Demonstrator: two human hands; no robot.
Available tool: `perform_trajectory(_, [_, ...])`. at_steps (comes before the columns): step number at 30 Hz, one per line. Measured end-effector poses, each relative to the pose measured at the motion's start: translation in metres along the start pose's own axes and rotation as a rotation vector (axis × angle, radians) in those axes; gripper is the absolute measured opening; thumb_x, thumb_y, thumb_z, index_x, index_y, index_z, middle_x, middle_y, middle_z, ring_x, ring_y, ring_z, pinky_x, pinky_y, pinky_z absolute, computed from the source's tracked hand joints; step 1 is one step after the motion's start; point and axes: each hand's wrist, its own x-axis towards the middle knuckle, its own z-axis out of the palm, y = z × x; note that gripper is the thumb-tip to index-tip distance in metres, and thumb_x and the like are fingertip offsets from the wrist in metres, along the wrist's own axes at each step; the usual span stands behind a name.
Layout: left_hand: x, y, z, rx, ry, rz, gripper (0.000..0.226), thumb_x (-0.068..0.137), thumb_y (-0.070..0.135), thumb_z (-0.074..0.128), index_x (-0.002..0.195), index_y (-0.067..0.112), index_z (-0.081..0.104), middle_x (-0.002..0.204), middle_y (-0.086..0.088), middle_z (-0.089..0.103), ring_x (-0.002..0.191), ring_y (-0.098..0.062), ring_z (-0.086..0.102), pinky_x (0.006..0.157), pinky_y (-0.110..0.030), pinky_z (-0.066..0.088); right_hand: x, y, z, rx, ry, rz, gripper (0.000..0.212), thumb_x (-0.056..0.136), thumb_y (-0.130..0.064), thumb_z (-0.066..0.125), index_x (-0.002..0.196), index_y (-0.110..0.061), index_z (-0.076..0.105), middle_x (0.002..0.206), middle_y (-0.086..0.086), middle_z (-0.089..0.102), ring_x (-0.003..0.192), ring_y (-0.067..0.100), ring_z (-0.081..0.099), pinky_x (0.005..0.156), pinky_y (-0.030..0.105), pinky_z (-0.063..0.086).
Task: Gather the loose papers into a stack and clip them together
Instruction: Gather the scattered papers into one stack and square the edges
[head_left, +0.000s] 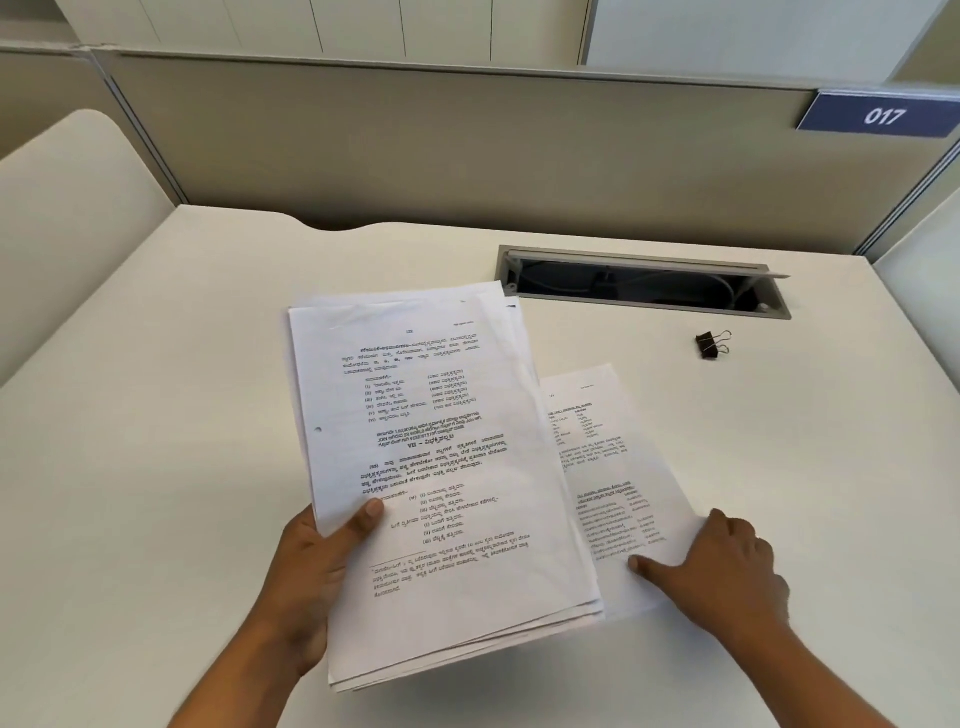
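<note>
- left hand (311, 566) has got hold of the messy stack of white printed paper sheets (441, 467) by its near left corner: thumb clamped down on the top page, the other fingers tucked underneath out of sight
- the stack sits over the middle of the white desk (156, 415), skewed a bit with its far end leaning left. Sheet edges are fanned out unevenly along the right side and the near end, so it's not squared up
- there's a shadow under the stack's near end, so that end looks lifted off the desk
- one single white printed sheet (613, 467) lies flat on the desk just right of the stack, with its left edge slipped under the stack
- right hand (727, 566) rests palm down on that sheet's near right corner. One finger is stretched out left across the page and it isn't gripping anything, just pressing on the paper
- small black binder clip (710, 344) sits alone toward the far right of the desk, well apart from the papers and both hands, wire handles pointing right
- just beyond the clip there's a grey metal cable slot (644, 283) set into the desk with its flap open
- along the desk's far edge stands a beige partition wall (467, 156) with a blue number plate reading 017 (883, 115) at its far right corner
</note>
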Motion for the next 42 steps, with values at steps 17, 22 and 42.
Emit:
perform_trajectory(17, [0.003, -0.003, -0.011, 0.003, 0.045, -0.003, 0.036, 0.081, 0.021, 0.073, 0.114, 0.008, 0.071, 0.11, -0.017, 0.078, 0.097, -0.041, 0.075, 0.082, -0.05, 0.06, -0.006, 0.02, -0.001, 0.943, -0.102, 0.138, 0.012, 0.093, -0.01, 0.062, 0.1, -0.007, 0.071, 0.082, 0.009, 0.072, 0.063, 0.027, 0.067, 0.055, 0.031, 0.049])
perform_trajectory(22, [0.0, -0.003, -0.027, 0.042, 0.038, 0.01, 0.095, 0.033, 0.05, 0.099, 0.114, 0.007, 0.072, 0.108, -0.015, 0.079, 0.092, -0.039, 0.077, 0.071, -0.046, 0.063, -0.017, 0.025, -0.023, 1.232, -0.159, 0.174, 0.015, 0.095, -0.008, 0.061, 0.108, -0.006, 0.068, 0.084, 0.01, 0.067, 0.066, 0.021, 0.055, 0.058, 0.029, 0.043])
perform_trajectory(42, [0.002, -0.007, 0.005, 0.002, 0.02, -0.012, 0.028, 0.091, 0.012, 0.065, 0.119, 0.007, 0.068, 0.107, -0.017, 0.078, 0.093, -0.037, 0.077, 0.071, -0.044, 0.064, -0.055, -0.005, -0.047, 1.489, -0.221, -0.067, 0.01, 0.092, -0.011, 0.063, 0.097, -0.012, 0.072, 0.068, -0.002, 0.068, 0.052, 0.009, 0.049, 0.044, 0.017, 0.042])
